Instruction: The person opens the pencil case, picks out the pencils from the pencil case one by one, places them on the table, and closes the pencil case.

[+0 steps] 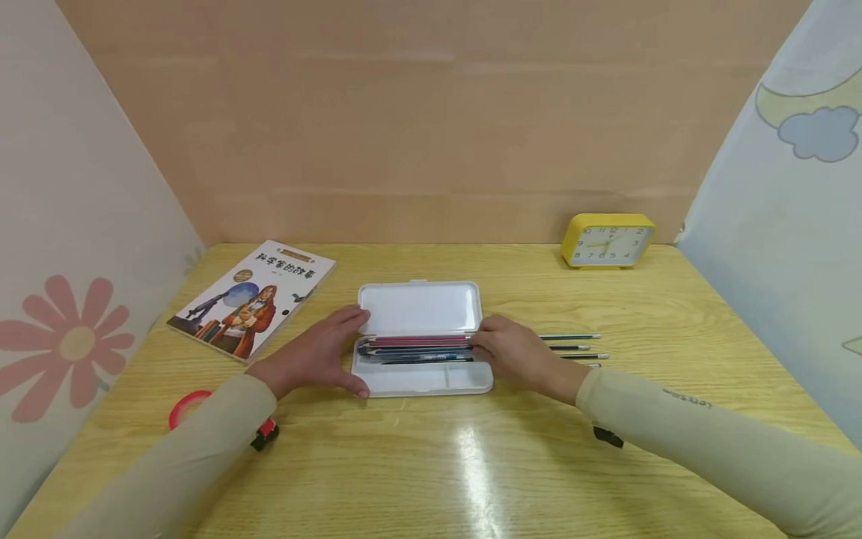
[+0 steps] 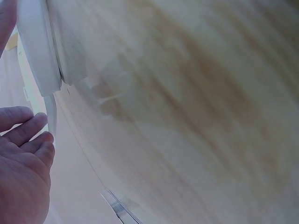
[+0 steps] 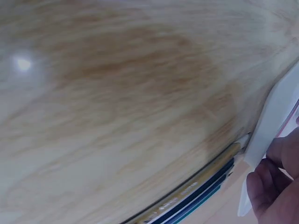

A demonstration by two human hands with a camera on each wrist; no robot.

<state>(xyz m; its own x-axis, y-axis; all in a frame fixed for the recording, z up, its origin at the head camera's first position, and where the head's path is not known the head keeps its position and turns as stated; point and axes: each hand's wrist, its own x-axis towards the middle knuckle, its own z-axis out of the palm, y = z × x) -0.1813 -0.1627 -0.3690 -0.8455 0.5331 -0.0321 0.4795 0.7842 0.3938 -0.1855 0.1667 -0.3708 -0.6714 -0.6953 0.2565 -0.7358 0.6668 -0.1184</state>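
Note:
A white pencil case [image 1: 404, 384] lies with its lid [image 1: 420, 308] raised at the back and several pencils along its rear half. My left hand [image 1: 323, 348] spans the case's left end, thumb at the front corner and relaxed fingers against the lid's edge; these fingers [image 2: 28, 133] also show in the left wrist view. With curled fingers, my right hand [image 1: 515, 352] pinches the right end of a red pencil [image 1: 417, 340] over the case. Right of the case, several dark and teal pencils [image 1: 572, 337] lie on the table, partly hidden by that hand.
At the back left lies a book [image 1: 252, 299]. A yellow clock [image 1: 608, 241] stands at the back right. A red ring-shaped item [image 1: 182, 408] is partly under the left sleeve, and a small black object [image 1: 608, 436] sits by the right sleeve.

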